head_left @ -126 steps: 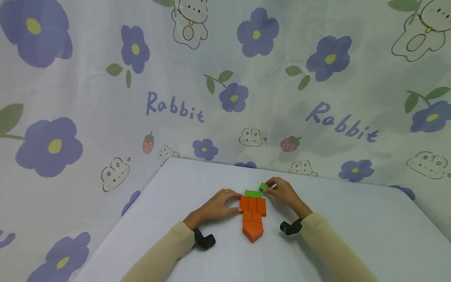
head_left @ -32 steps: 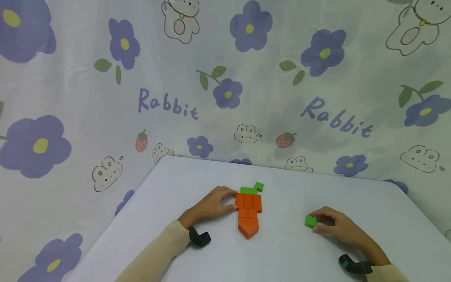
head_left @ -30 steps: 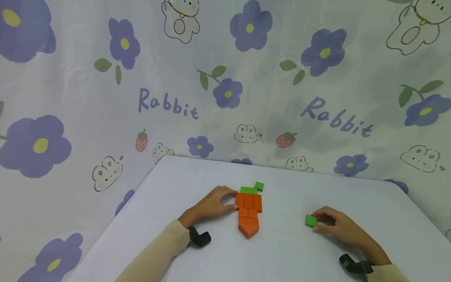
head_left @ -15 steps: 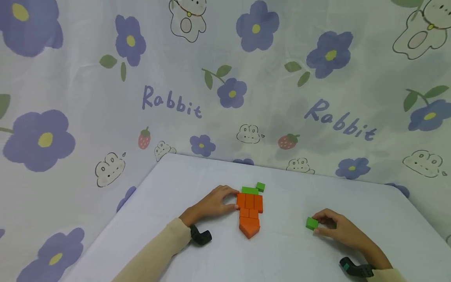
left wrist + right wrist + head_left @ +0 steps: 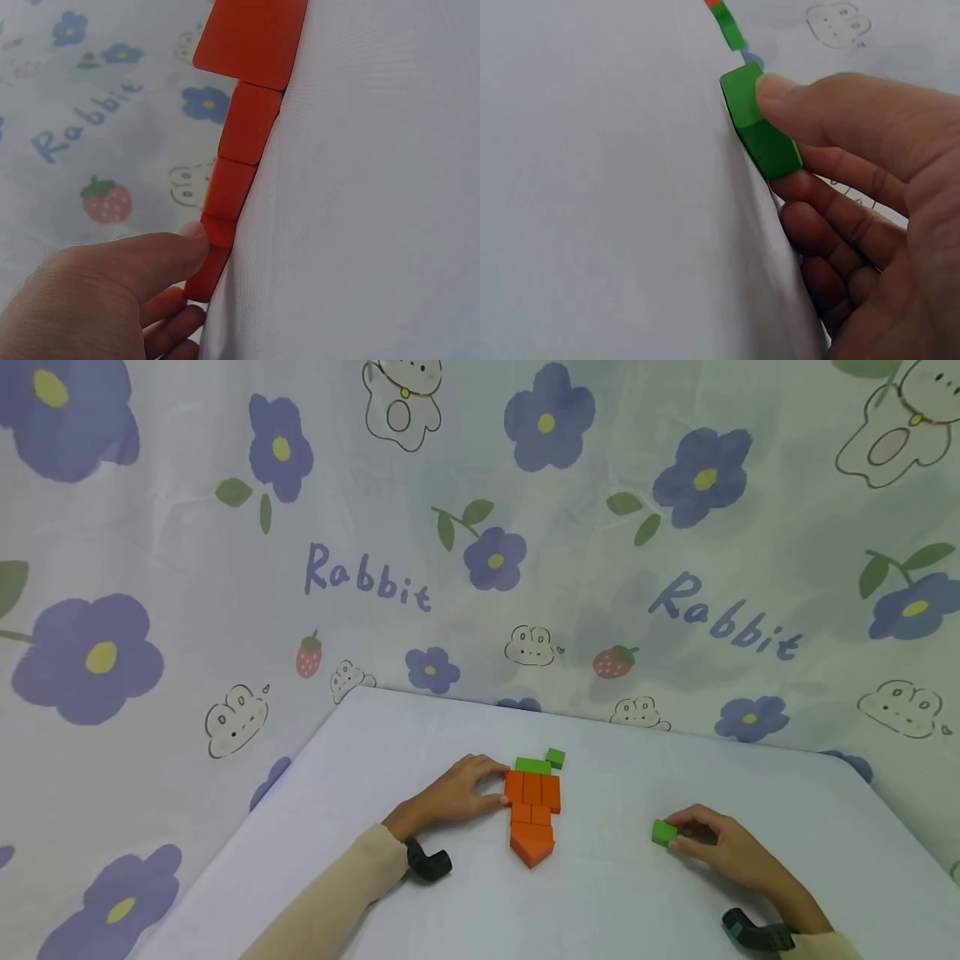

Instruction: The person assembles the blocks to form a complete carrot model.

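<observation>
Orange blocks (image 5: 532,789) lie flat on the table in a carrot-like shape, with a pointed orange block (image 5: 532,843) nearest me. A green rectangular block (image 5: 533,766) touches their far side, and a small green block (image 5: 556,757) sits slanted at its right corner. My left hand (image 5: 457,789) holds the left orange block at its side, thumb near and forefinger far; the thumb (image 5: 169,259) presses orange in the left wrist view. Farther right, my right hand (image 5: 723,843) pinches another small green block (image 5: 761,124) between thumb and fingers, at the tabletop.
A white cloth covers the table (image 5: 600,902). Behind it hangs a pale curtain (image 5: 390,510) printed with flowers and rabbits. Black wrist cameras (image 5: 429,862) are strapped to both forearms.
Since the oldest frame, my right hand has let go of the green block at the top and moved right, where it holds another green block. My left hand stays at the orange blocks.
</observation>
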{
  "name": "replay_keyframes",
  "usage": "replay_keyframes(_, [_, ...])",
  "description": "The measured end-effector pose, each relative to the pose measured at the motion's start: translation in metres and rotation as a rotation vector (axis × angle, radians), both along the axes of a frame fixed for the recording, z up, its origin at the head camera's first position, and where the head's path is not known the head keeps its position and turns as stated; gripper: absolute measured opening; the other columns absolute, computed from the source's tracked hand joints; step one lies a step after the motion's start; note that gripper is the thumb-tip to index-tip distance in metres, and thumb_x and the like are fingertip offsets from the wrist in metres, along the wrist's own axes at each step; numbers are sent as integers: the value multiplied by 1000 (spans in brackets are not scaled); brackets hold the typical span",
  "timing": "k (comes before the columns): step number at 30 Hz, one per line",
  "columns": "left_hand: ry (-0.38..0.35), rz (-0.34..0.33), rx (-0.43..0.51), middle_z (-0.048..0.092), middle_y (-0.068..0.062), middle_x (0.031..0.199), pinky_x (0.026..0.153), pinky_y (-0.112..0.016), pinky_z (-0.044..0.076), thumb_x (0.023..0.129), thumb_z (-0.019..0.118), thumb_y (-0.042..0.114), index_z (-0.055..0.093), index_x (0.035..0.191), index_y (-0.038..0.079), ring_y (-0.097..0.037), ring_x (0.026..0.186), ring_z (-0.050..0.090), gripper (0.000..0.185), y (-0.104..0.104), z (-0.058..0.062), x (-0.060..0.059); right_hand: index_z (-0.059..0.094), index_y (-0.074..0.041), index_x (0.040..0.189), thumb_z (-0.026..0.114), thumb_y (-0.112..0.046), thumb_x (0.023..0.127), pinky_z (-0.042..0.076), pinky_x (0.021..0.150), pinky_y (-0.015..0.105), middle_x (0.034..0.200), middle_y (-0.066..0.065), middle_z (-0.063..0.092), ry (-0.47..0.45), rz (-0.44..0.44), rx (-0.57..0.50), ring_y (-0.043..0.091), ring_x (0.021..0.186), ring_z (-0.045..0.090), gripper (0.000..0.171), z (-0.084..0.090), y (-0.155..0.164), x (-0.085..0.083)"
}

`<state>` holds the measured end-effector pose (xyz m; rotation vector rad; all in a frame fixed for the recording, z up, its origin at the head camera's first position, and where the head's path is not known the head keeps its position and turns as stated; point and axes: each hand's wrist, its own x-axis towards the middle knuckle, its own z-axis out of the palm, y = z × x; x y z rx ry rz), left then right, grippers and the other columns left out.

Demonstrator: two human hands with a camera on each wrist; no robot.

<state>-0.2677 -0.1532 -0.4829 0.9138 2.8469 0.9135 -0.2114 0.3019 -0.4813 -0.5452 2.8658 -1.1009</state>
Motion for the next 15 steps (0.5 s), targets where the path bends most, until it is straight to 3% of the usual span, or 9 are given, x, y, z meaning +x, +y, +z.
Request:
replay_keyframes(8, [-12, 11, -6, 59, 5, 137, 111, -43, 43, 92, 65, 52, 56, 141, 23, -15, 128, 50, 57, 0, 0, 3, 69, -15, 116, 73, -31, 91, 52, 79, 20, 112, 2, 69, -7, 14, -65, 0, 93, 60, 30, -4, 0, -1])
replay_keyframes(15, [-5, 16, 3, 58, 5, 138, 110, -44, 43, 92, 64, 55, 56, 140, 24, -16, 129, 49, 57, -1, 2, 3, 70, -12, 117, 73, -31, 91, 54, 76, 22, 111, 2, 72, -1, -31, -78, -1, 90, 61, 32, 10, -6, -8])
